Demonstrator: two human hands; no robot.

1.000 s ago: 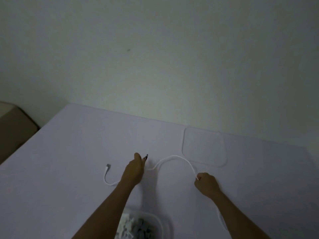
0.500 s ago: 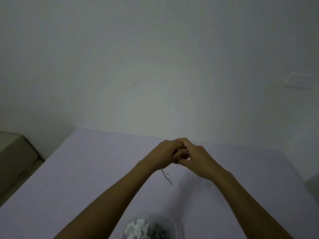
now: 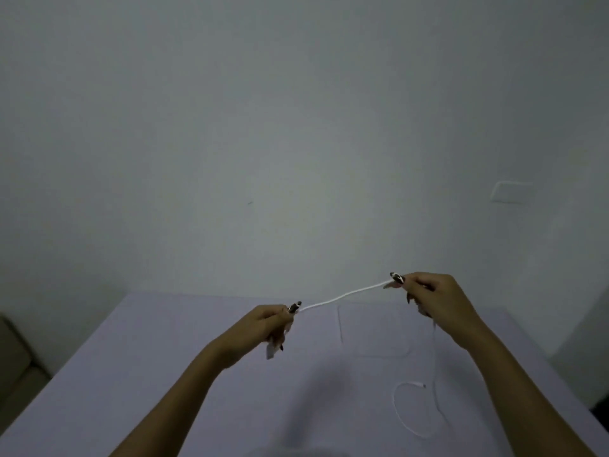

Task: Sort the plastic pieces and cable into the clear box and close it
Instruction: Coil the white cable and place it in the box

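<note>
Where both hands met at frame centre half a second ago, the left hand (image 3: 263,328) and right hand (image 3: 435,301) are now apart, each pinching the thin white cable (image 3: 342,295) taut above the pale lilac desk (image 3: 164,357); its tail loops lower right, the flat clear lid (image 3: 372,328) beyond.
</note>
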